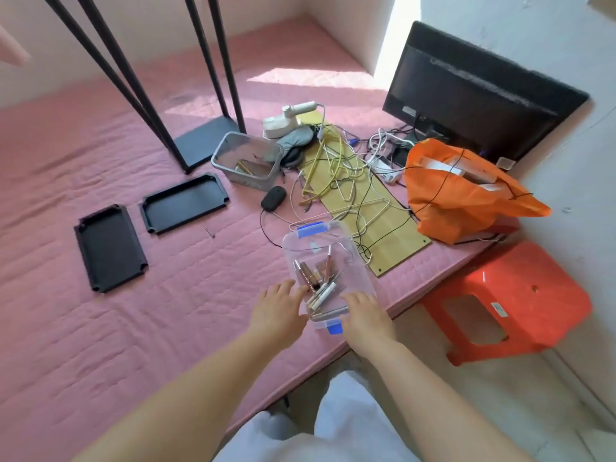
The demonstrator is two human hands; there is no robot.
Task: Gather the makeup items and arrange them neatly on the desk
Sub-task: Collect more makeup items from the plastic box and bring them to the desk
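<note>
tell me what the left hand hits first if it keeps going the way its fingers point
The left hand would most likely meet the side of the clear box holding makeup sticks; its fingers already look to be at the wall, though depth is unclear.

Single head-worn wide-angle view, looking forward and steeply down from above standing height. Nearest: the person's own forearms and white-clad legs at bottom edge. Mid-frame: pink quilted mattress surface (100, 328), seen close. Far end reaches the white walls and the black flat monitor (473, 95) top right. Edges bend from lens distortion. No second view to overlap.
</note>
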